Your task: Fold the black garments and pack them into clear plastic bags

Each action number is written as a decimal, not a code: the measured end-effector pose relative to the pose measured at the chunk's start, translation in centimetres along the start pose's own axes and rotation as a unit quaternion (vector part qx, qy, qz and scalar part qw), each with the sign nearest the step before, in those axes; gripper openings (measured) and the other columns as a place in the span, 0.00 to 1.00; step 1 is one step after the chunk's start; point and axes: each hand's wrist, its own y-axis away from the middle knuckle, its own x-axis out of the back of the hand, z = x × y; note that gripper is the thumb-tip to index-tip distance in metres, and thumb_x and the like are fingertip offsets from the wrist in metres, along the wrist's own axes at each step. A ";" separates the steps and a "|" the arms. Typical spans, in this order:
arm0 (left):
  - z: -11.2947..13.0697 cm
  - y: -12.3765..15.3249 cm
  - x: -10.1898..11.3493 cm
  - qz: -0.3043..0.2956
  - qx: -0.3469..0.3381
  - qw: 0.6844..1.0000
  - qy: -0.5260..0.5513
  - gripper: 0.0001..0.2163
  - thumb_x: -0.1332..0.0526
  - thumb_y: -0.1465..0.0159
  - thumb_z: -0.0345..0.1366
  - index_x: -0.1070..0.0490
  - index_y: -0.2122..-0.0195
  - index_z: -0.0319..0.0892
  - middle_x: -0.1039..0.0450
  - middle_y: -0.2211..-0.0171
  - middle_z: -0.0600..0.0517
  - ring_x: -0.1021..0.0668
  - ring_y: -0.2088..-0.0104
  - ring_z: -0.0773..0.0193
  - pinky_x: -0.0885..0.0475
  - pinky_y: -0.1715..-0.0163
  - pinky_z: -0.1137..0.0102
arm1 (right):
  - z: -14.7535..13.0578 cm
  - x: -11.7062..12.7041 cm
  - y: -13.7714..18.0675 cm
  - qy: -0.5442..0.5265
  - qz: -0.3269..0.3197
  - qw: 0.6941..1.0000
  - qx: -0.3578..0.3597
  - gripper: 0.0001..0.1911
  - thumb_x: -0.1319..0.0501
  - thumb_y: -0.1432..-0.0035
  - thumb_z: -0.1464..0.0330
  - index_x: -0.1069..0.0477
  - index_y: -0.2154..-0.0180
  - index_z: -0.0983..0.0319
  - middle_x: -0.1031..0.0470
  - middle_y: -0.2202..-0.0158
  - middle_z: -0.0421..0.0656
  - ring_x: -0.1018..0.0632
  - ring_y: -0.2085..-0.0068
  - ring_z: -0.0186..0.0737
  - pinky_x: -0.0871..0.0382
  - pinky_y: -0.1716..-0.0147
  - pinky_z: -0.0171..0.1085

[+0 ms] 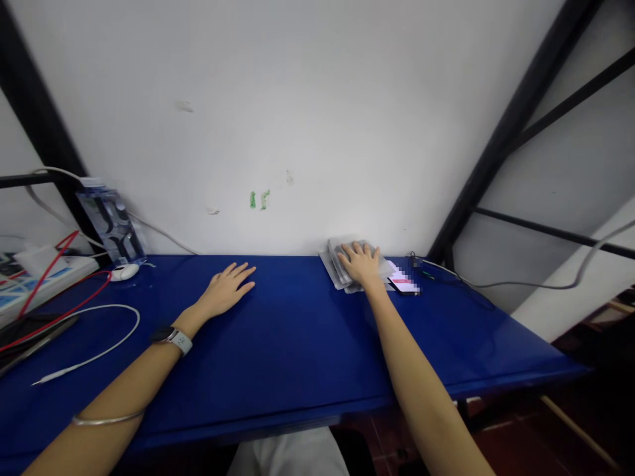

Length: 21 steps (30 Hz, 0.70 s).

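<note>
View from my head, looking down over a blue bench (297, 344) set against a white wall (317, 99).

My left hand (229, 285) lies flat on the bare bench top, palm down, fingers spread and extended, gripping nothing. A watch (176, 338) with a pale strap sits on that wrist, and a thin silver bangle (106, 419) rings the forearm further back.

My right hand (361, 263) is likewise open, palm down, and rests on top of a stack of clear packets (331, 263). The stack lies at the back edge of the bench, touching or almost touching the wall, right of centre. It appears to be several thin transparent sleeves, though the view is too small to count them or see their contents. My fingers lie over the stack without curling round it.

Just beside the stack, on its right, a phone (404, 281) lies face up with its screen lit.

At the left end of the bench, a blister pack (112, 228) leans against the wall. A small white oval object (124, 272) lies at its foot. A white cable (99, 337) loops across the bench top, and a red cable (64, 297) runs above it towards a white power strip (34, 264). All of these are well apart from my left hand.

A black metal frame (496, 145) rises diagonally at the right, and a grey cable (546, 284) trails past it.
</note>
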 end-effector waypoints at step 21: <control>2.4 0.4 -1.3 -0.166 -0.147 0.975 -0.024 0.27 0.60 0.32 0.56 0.53 0.33 0.56 0.59 0.31 0.53 0.54 0.31 0.54 0.58 0.36 0.49 | -12.1 -2.9 5.2 -0.169 -0.193 0.927 0.274 0.30 0.57 0.32 0.53 0.49 0.34 0.57 0.54 0.31 0.50 0.52 0.31 0.50 0.57 0.35 0.53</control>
